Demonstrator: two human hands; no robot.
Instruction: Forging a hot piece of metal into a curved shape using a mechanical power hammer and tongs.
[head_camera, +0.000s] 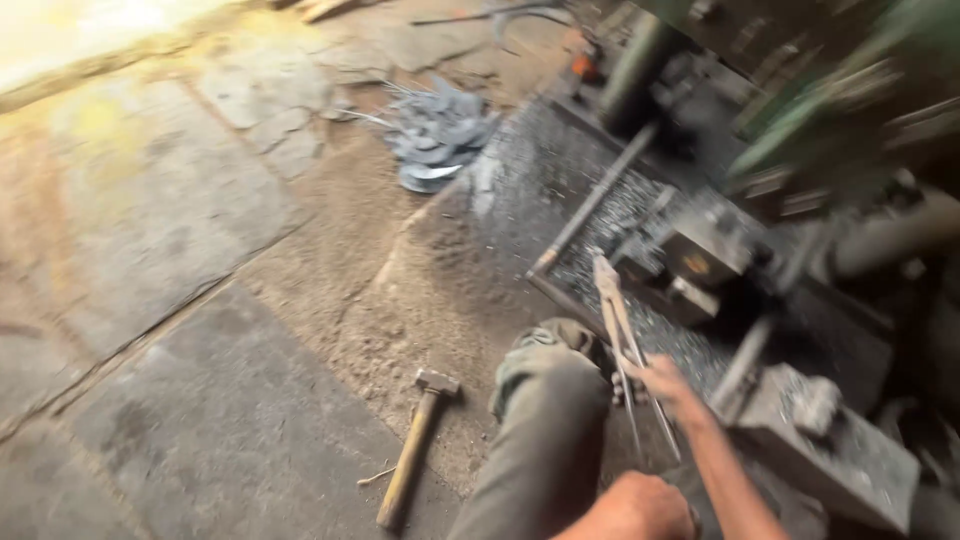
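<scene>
My right hand (655, 382) is closed around a pair of long metal tongs (612, 305), whose jaws point up toward a dark, grimy machine (705, 250). My left hand (632, 508) sits low at the bottom edge, close to the tongs' handle ends. It looks like a rounded fist, and its fingers are hidden. My leg in grey-green trousers (545, 420) stretches out to the left of both hands. The picture is blurred by motion.
A wooden-handled hammer (415, 450) lies on the stone floor left of my leg. A heap of flat grey metal pieces (435, 135) lies farther back. A long metal bar (590, 200) leans along the machine's base, amid dark metal filings. A heavy block (830, 460) stands at right.
</scene>
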